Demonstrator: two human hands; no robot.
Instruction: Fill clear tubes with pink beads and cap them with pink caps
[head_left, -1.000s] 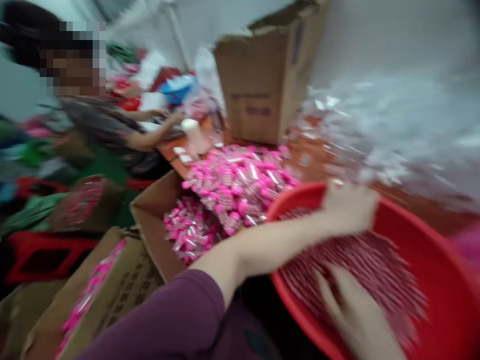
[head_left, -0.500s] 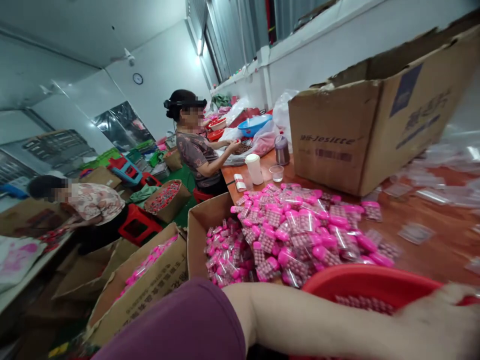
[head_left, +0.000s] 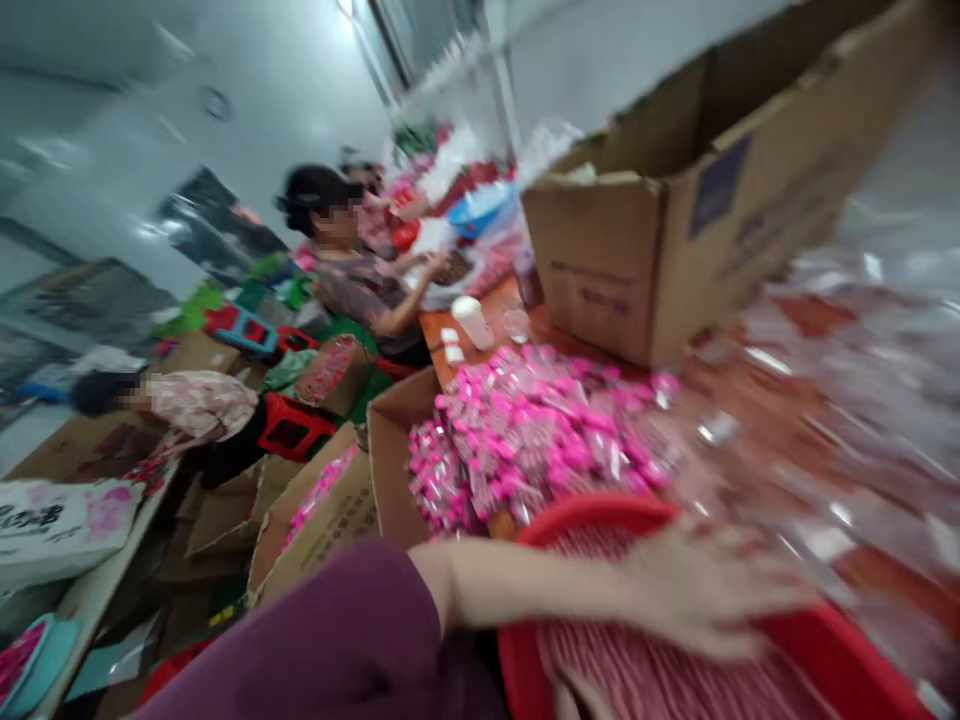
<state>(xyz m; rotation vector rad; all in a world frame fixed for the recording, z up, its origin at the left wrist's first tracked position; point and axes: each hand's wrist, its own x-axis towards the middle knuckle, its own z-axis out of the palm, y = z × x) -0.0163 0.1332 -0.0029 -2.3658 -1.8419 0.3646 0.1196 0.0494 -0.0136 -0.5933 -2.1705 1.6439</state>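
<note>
My left hand (head_left: pixel 712 585), at the end of a bare forearm and purple sleeve, reaches across a red basin (head_left: pixel 592 508). Blurred fingers stretch out flat toward the right, with nothing seen in them. Below the hand, small pink balls (head_left: pixel 652 670) fill the basin, smeared into streaks. Part of what looks like my right hand (head_left: pixel 589 695) shows at the bottom edge, inside the basin's near side; most of it is hidden. Beyond the basin lies a heap of small clear bottles with pink caps (head_left: pixel 532 430), filled with pink balls.
A large cardboard box (head_left: pixel 600 270) stands on the table behind the heap. Clear plastic pieces (head_left: pixel 885 370) cover the right side. An open carton (head_left: pixel 397 450) holds more bottles at the left. A white cup (head_left: pixel 471 322) stands farther back. Co-workers (head_left: pixel 352 270) sit beyond.
The view has swung to the right and blurred. My left hand, earlier at the basin's far right rim, is now over its middle. More of the basin and pink balls shows.
</note>
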